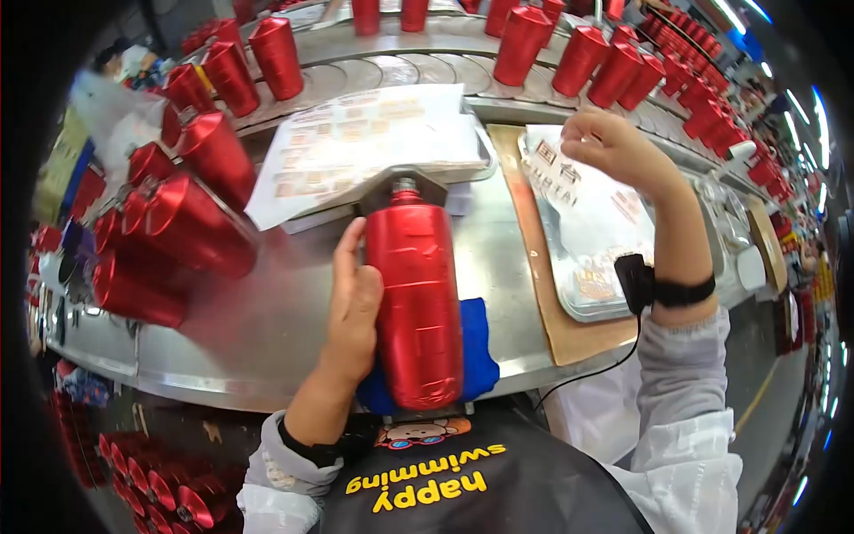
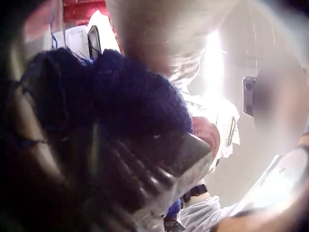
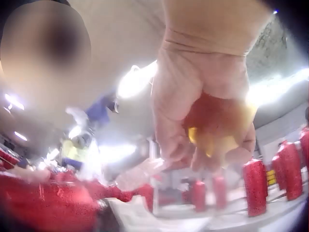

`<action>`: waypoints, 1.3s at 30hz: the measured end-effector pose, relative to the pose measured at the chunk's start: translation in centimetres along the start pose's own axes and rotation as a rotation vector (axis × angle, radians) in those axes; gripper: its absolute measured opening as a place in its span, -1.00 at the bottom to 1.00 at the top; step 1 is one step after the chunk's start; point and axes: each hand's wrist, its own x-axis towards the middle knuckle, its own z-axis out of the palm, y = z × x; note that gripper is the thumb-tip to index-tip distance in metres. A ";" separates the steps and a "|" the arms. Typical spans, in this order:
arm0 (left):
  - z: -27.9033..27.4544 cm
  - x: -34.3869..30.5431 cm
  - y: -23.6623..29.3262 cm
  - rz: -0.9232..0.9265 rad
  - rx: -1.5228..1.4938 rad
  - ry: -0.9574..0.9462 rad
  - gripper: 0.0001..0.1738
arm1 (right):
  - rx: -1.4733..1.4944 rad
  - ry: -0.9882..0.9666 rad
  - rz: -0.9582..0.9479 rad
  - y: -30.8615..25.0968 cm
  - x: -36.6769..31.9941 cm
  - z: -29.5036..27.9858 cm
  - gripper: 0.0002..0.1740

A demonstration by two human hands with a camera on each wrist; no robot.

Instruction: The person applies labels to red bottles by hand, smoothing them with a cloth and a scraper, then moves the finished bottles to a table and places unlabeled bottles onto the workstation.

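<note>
A shiny red bottle (image 1: 414, 303) with a bare threaded neck lies with its base toward the person's body, over a blue cloth (image 1: 479, 347). My left hand (image 1: 354, 307) holds the bottle's left side, some of its fingers hidden by it. The cloth (image 2: 111, 96) also fills much of the left wrist view. Raised over the right-hand tray, my right hand (image 1: 614, 151) has bent fingers and pinches a clear label (image 1: 556, 169) with gold-brown lettering. Yellow patches of this label (image 3: 212, 142) show blurred between the fingers in the right wrist view.
A tray (image 1: 485, 147) with a printed label sheet (image 1: 356, 142) lies ahead of the bottle. Another tray (image 1: 592, 307) sits on a brown board (image 1: 543, 311) at right. Several red bottles (image 1: 200, 222) crowd the left; others stand along a curved conveyor (image 1: 409, 76) behind.
</note>
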 end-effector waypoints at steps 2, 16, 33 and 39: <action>0.5 0.2 0.0 0.023 -0.005 0.035 -0.16 | -0.075 -0.124 0.309 6.7 0.6 0.8 -0.78; 0.4 0.3 0.0 0.025 0.081 0.090 -0.24 | -0.201 0.175 -0.056 10.0 0.6 5.6 -0.88; 0.9 -0.3 0.9 0.052 -0.144 0.094 -0.14 | 0.225 -0.117 -0.339 -11.2 0.9 7.9 -0.85; 0.8 0.8 0.5 0.021 0.104 0.148 -0.04 | 0.393 -0.045 -0.249 -10.8 0.9 9.2 -0.83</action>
